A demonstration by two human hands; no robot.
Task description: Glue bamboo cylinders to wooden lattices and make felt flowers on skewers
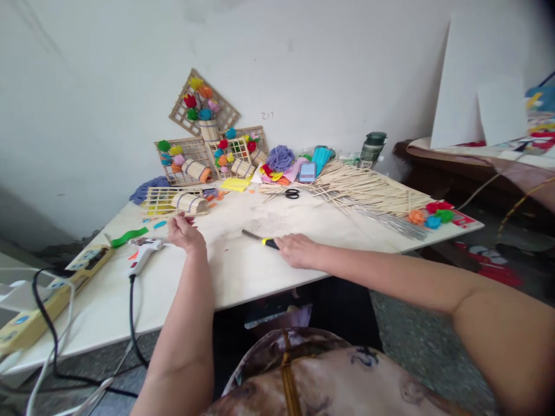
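My right hand (298,251) is closed round the black and yellow handle of a utility knife (269,242), its dark blade pointing left just over the white table (243,271). My left hand (185,231) is at the left of the table with its fingers curled, in front of a stick lattice (162,202) that bears a half-round bundle of sticks (189,202). Whether those fingers hold anything small is hidden. A white glue gun (145,254) lies left of my left hand, near a green strip (129,236).
Lattices with felt flowers (203,104) lean on the wall. Black scissors (292,194) lie mid-table, with yarn (281,158), loose sticks (368,190), wires (401,225) and a dark bottle (373,145) beyond. A power strip (56,294) and cables run along the left edge.
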